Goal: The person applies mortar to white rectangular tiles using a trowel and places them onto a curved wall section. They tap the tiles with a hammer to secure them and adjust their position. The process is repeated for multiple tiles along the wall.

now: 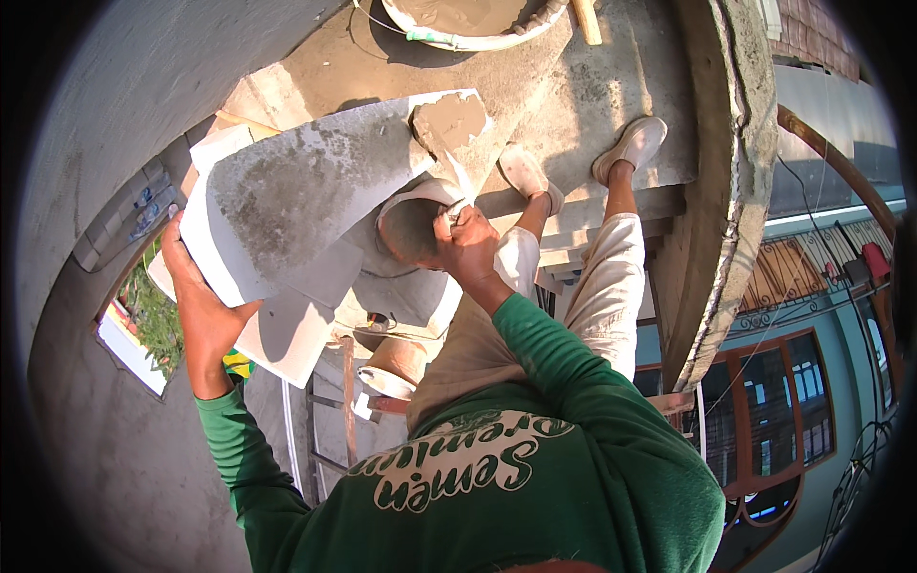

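Note:
My left hand [205, 310] grips the left edge of a large white tile [301, 186], its thumb near the lower corner and its fingers along the far side. Patchy grey mortar stains cover the tile's upturned face. In my right hand [471, 246], closed round the handle, is a trowel [460, 177] pointing away from me. A lump of wet mortar [451, 119] sits on its blade, over the tile's right end. Just left of that hand stands a round, open container [409, 229] with a pale rim.
At the top edge lies a wide tub [458, 40] of grey mortar, a wooden handle [586, 21] beside it. More pale tiles [282, 334] lie beneath the large one. My feet [630, 150] stand on concrete steps. A rough concrete edge [731, 201] runs down the right, a ladder [315, 430] below.

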`<state>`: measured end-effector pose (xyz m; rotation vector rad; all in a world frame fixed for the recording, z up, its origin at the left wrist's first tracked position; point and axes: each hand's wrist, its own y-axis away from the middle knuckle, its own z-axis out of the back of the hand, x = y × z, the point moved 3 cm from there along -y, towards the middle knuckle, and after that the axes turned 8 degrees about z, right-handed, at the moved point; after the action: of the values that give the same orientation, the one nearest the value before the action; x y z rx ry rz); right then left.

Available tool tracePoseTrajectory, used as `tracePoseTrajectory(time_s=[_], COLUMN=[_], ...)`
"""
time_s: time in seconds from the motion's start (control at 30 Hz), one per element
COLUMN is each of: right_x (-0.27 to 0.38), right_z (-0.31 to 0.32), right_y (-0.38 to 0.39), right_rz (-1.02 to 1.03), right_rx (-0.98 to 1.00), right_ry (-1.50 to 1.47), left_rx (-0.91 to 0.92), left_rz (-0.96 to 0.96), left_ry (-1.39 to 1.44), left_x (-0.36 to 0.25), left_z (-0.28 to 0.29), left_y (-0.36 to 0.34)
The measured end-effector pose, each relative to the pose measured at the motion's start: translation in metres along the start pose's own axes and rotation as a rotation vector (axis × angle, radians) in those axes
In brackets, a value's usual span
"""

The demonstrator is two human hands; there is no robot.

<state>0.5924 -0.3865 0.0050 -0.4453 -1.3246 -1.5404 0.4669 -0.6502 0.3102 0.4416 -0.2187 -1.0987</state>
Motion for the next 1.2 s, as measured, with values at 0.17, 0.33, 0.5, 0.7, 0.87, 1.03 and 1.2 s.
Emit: tracePoseTrajectory(time_s=[0.17,0.33,0.5,0.7,0.87,1.03,1.2], right_x=[0.007,0.006,0.041,0.016,0.021,0.060,0.098], right_z=[0.008,-0.019,-0.012,0.012,0.027,0.036,0.067], right_y=[0.006,-0.029,0.001,0.029,-0.012,0.015,0.038], right_rz=[0.405,0.207,0.228,0.312,-0.004,0.272,0.383], right_rx=[-0.032,-0.230,-0.173,-0.047,0.094,0.049,0.170], right_ry=[-0.076,-0.092,-0.249,-0.276,-0.276,-0.318,-0.391], left_rx=[-0.021,-0.029,-0.058,-0.103,-0.068,-0.043,-0.090], left_rz=[0.010,-0.021,-0.044,-0.142,-0.130,-0.096,-0.121], left_ry=[0.005,0.025,0.028,-0.009,-0.013,-0.009,0.028], left_x=[0.007,-0.002,0.004,-0.009,-0.015,-0.017,-0.009], left_z=[-0.002,-0.004,-0.009,-0.002,-0.004,-0.003,-0.002], left_y=[0.006,0.007,0.006,0.003,0.009,0.008,0.006])
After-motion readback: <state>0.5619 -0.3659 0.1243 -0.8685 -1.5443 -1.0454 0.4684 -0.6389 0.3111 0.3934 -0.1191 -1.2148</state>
